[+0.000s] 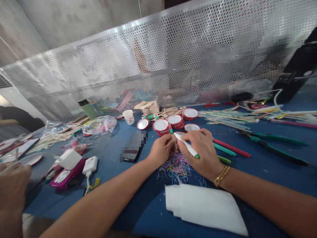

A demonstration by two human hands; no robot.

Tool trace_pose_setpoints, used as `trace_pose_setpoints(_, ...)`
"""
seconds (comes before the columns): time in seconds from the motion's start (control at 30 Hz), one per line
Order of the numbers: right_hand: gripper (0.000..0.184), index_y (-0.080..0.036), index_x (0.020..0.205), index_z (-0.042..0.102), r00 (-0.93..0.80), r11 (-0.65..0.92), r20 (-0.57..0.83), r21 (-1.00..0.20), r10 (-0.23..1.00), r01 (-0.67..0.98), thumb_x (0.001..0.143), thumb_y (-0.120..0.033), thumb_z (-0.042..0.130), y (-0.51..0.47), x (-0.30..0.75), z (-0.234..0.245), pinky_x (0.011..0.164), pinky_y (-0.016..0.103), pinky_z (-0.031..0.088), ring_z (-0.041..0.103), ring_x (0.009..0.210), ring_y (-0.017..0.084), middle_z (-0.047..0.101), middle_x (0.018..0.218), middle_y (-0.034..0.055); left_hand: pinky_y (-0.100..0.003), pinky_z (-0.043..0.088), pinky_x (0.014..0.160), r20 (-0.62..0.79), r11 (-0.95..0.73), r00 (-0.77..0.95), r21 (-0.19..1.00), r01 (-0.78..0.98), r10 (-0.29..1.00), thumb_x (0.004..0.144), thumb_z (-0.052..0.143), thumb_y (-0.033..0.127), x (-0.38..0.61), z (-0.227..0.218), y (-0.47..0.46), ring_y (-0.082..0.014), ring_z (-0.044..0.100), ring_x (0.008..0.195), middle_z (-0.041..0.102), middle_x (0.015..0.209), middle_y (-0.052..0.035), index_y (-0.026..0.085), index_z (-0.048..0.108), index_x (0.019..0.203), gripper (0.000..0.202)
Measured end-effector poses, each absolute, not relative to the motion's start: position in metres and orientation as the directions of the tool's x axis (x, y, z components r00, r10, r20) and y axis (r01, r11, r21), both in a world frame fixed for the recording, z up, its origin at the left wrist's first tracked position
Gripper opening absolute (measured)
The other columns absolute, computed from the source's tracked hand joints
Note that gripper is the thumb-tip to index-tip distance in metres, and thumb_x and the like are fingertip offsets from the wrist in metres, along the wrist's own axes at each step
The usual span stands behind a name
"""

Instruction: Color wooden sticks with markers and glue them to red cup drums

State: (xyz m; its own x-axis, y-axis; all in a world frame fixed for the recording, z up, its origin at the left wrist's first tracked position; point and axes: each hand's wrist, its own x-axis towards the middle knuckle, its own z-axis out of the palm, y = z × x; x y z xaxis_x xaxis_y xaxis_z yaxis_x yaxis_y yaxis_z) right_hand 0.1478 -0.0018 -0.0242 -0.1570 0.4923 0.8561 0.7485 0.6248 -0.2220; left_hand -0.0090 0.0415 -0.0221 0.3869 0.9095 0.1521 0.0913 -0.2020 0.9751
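My right hand [201, 150], with a gold bracelet at the wrist, is closed round a white marker [189, 148] with a green end. The marker slants up and left towards my left hand [161, 150]. The fingers of that hand pinch a narrow stick [170, 128] coloured red and green, whose lower part they hide. Below both hands lies a tangle of thin colourful rubber bands [177, 167]. Just beyond are several round red-rimmed pieces with pale tops [175, 120]. A folded white cloth [203, 208] rests nearer to me.
A phone [134, 147], white charger [69, 158] and magenta tool [65, 177] lie left. Another person's hand [13, 185] is at the far left. Green-handled pliers [274, 143] and several markers [231, 147] lie right. A perforated metal panel [148, 59] stands behind.
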Motion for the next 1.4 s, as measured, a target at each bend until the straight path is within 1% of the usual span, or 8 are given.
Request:
trace_pose_setpoints(0.17,0.008,-0.021,0.089,0.055,-0.177,0.655,0.845,-0.242,0.505,0.715,0.095,-0.027,0.053,-0.0042,0.1461,-0.0231,0.089,0.04,0.034,0.06,0.078,0.018,0.066,0.081,0.0002,-0.022,0.04,0.053,0.174,-0.222,0.375,0.971,0.089,0.911,0.083,0.062,0.042,-0.0083,-0.021,0.0408,-0.0102,0.05,0.054,0.053,0.061,0.0028,0.017,0.054,0.069,0.029)
trace_pose_setpoints(0.27,0.008,-0.021,0.089,0.055,-0.184,0.658,0.842,-0.24,0.507,0.714,0.095,-0.027,0.053,-0.004,0.1458,-0.0234,0.09,0.04,0.033,0.06,0.077,0.018,0.065,0.081,-0.0001,-0.022,0.04,0.053,0.175,-0.225,0.38,0.97,0.09,0.908,0.083,0.062,0.04,-0.008,-0.0208,0.0404,-0.0108,0.052,0.055,0.054,0.062,0.0025,0.017,0.055,0.07,0.027)
trace_pose_setpoints(0.47,0.007,-0.022,0.088,0.055,-0.149,0.627,0.859,-0.229,0.49,0.744,0.094,-0.027,0.055,-0.0021,0.1478,-0.024,0.087,0.039,0.034,0.061,0.078,0.019,0.066,0.08,-0.0004,-0.023,0.043,0.054,0.158,-0.212,0.396,0.972,0.098,0.905,0.086,0.059,0.047,-0.0091,-0.0243,0.0423,-0.0124,0.056,0.057,0.057,0.066,0.0007,0.017,0.056,0.074,0.032)
trace_pose_setpoints(0.63,0.008,-0.022,0.09,0.055,-0.177,0.66,0.846,-0.244,0.503,0.711,0.095,-0.027,0.053,-0.0044,0.1461,-0.0235,0.089,0.04,0.033,0.059,0.078,0.018,0.064,0.081,-0.0004,-0.022,0.04,0.052,0.162,-0.211,0.365,0.973,0.098,0.917,0.083,0.062,0.044,-0.0085,-0.0222,0.0416,-0.0105,0.05,0.053,0.052,0.06,0.003,0.018,0.053,0.068,0.032)
trace_pose_setpoints(0.97,0.008,-0.021,0.089,0.055,-0.187,0.661,0.84,-0.242,0.509,0.71,0.095,-0.027,0.053,-0.004,0.1454,-0.0246,0.091,0.041,0.033,0.06,0.079,0.018,0.064,0.08,-0.0004,-0.023,0.04,0.053,0.161,-0.205,0.362,0.975,0.088,0.918,0.079,0.066,0.046,-0.0074,-0.0204,0.0409,-0.0116,0.051,0.056,0.054,0.06,0.0025,0.017,0.055,0.068,0.033)
trace_pose_setpoints(1.17,0.008,-0.022,0.088,0.055,-0.157,0.615,0.845,-0.232,0.511,0.754,0.094,-0.027,0.055,-0.002,0.148,-0.0248,0.088,0.04,0.034,0.061,0.077,0.019,0.066,0.079,-0.0003,-0.023,0.041,0.053,0.141,-0.186,0.367,0.978,0.09,0.919,0.083,0.061,0.048,-0.0082,-0.0212,0.0411,-0.0115,0.054,0.056,0.057,0.067,0.0008,0.017,0.058,0.075,0.033)
trace_pose_setpoints(1.33,0.006,-0.021,0.09,0.056,-0.177,0.655,0.848,-0.236,0.5,0.718,0.093,-0.026,0.055,-0.0043,0.1462,-0.0237,0.09,0.04,0.033,0.061,0.078,0.018,0.065,0.081,-0.0008,-0.022,0.038,0.051,0.164,-0.209,0.363,0.974,0.085,0.917,0.082,0.063,0.047,-0.0078,-0.0205,0.0404,-0.01,0.048,0.052,0.051,0.058,0.003,0.018,0.053,0.067,0.035)
trace_pose_setpoints(1.4,0.007,-0.021,0.09,0.056,-0.181,0.662,0.844,-0.242,0.504,0.709,0.094,-0.027,0.054,-0.0052,0.1451,-0.0236,0.09,0.04,0.033,0.06,0.078,0.018,0.065,0.08,-0.0006,-0.022,0.038,0.052,0.173,-0.22,0.359,0.971,0.096,0.917,0.081,0.063,0.046,-0.0077,-0.02,0.0406,-0.0103,0.048,0.052,0.051,0.058,0.003,0.018,0.053,0.066,0.034)
